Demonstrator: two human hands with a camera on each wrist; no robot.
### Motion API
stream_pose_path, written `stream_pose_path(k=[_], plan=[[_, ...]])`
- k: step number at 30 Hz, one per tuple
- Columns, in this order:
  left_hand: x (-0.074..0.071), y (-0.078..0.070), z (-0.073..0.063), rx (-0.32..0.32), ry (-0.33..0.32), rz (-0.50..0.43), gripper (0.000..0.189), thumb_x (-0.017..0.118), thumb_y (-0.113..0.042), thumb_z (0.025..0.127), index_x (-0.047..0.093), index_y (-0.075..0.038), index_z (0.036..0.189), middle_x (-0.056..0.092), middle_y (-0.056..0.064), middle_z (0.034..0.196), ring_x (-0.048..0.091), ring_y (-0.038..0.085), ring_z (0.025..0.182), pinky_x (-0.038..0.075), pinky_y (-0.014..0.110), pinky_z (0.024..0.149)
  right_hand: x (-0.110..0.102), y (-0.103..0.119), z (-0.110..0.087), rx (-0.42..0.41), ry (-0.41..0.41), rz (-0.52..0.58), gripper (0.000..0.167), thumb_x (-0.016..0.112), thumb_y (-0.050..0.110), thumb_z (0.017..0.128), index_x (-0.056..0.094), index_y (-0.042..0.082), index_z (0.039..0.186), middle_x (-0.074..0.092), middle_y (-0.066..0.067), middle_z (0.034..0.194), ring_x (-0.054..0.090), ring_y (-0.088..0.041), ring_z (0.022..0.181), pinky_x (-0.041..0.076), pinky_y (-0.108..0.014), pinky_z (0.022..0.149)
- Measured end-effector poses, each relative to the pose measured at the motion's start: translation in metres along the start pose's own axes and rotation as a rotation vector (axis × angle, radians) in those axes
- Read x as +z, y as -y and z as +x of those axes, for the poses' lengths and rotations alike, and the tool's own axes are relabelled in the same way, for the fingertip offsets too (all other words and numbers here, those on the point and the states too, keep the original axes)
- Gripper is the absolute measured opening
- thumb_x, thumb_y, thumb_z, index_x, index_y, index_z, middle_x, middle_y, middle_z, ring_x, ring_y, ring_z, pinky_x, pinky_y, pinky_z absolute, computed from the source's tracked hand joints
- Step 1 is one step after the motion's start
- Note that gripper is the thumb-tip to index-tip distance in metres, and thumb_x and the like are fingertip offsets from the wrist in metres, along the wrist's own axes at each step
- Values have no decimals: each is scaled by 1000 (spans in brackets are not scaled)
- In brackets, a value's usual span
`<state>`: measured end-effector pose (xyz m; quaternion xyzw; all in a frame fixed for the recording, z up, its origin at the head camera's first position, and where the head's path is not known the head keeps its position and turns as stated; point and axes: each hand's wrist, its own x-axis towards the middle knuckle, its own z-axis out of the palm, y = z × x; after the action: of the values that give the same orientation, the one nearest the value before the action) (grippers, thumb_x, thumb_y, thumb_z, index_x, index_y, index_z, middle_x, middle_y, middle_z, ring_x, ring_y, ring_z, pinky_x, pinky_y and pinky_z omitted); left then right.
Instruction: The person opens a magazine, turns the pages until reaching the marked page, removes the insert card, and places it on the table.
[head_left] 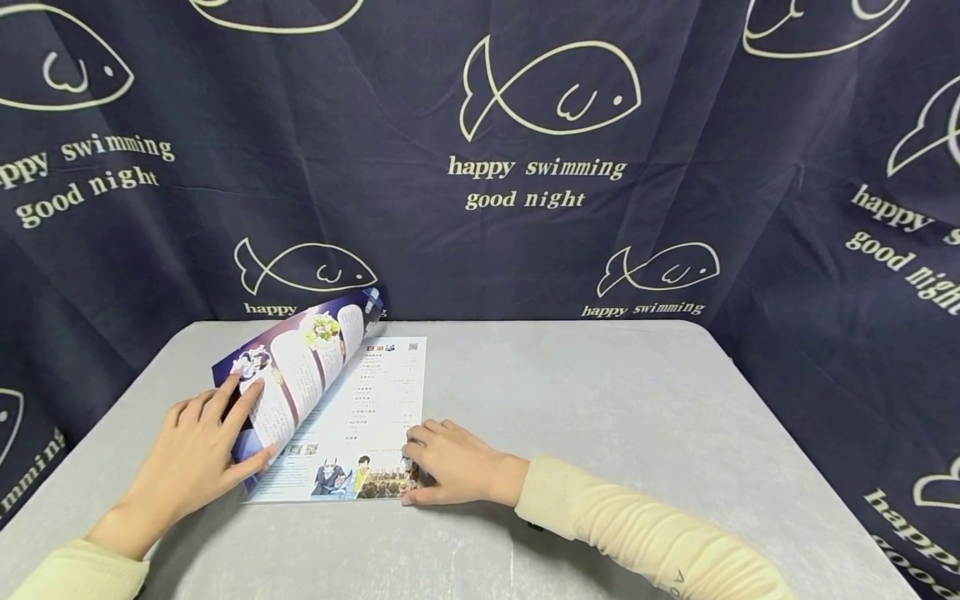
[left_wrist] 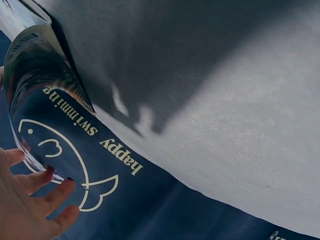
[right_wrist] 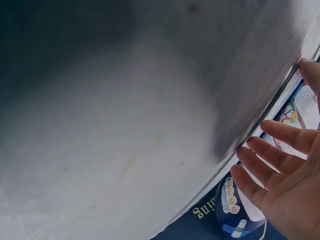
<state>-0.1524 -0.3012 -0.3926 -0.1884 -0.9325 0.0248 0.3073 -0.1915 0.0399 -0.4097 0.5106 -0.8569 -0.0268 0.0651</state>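
Observation:
A magazine (head_left: 382, 417) lies on the left half of the table, showing a printed page with a column of text and small pictures along its bottom. Its purple and white leaf (head_left: 300, 375) is lifted and curves over toward the left. My left hand (head_left: 187, 454) touches this raised leaf with spread, nearly straight fingers; the left wrist view shows the fingertips near the edge of the bent leaf (left_wrist: 37, 70). On the magazine's lower right edge rests my right hand (head_left: 461, 467), its fingers loosely extended in the right wrist view.
The grey table (head_left: 600, 400) stretches to the right of the magazine. Behind and on both sides hangs a dark blue cloth (head_left: 540, 250) with fish outlines and lettering. Cream sleeves (head_left: 637, 517) cover both forearms.

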Motion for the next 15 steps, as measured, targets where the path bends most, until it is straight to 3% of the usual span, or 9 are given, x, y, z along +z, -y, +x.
stream_pose_path(k=[3, 10, 15], plan=[[1, 1, 0, -6, -14, 1, 80, 50, -67, 71, 45, -13, 130, 43, 25, 132, 45, 44, 102, 35, 55, 77, -1, 0, -1, 4, 5, 9, 62, 44, 63, 84, 57, 12, 118, 55, -4, 123, 52, -17, 108, 46, -35, 92], [1, 0, 2, 13, -41, 12, 76, 20, -70, 83, 48, -15, 128, 38, 27, 134, 37, 47, 114, 33, 58, 80, -2, -1, -2, -2, 2, 29, 59, 45, 62, 85, 58, 13, 116, 55, -4, 123, 53, -17, 108, 45, -35, 93], [1, -2, 3, 47, -56, 18, 71, 15, -62, 87, 51, -14, 125, 39, 24, 135, 36, 47, 117, 31, 59, 84, -4, -1, -2, -6, 3, 30, 58, 45, 61, 85, 58, 13, 116, 55, -4, 124, 53, -16, 109, 45, -34, 93]])
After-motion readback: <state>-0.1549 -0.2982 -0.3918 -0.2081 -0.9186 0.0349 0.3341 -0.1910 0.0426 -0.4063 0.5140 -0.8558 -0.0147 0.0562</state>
